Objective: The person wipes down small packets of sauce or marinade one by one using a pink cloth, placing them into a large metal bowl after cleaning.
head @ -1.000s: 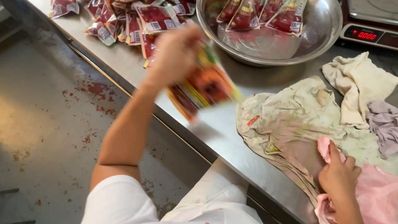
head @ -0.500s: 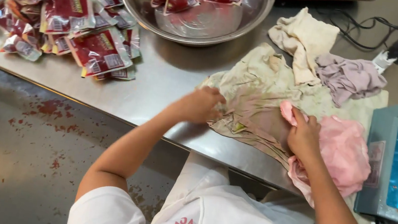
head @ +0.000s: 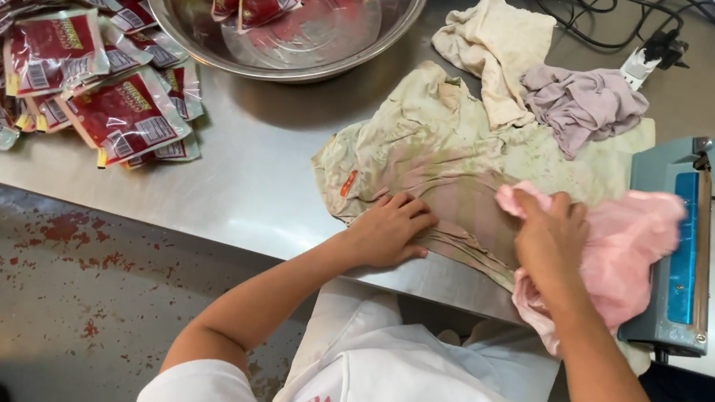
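The left hand lay flat, fingers spread, on the stained cloth; beside it, the right hand clutched a pink rag.

Pink cloth hides right hand's fingertips.

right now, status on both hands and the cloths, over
Left hand flat on stained beige cloth, empty. Right hand pressing pink cloth, grip unclear. Heat sealer right beside the pink cloth; red sauce packets piled far left.
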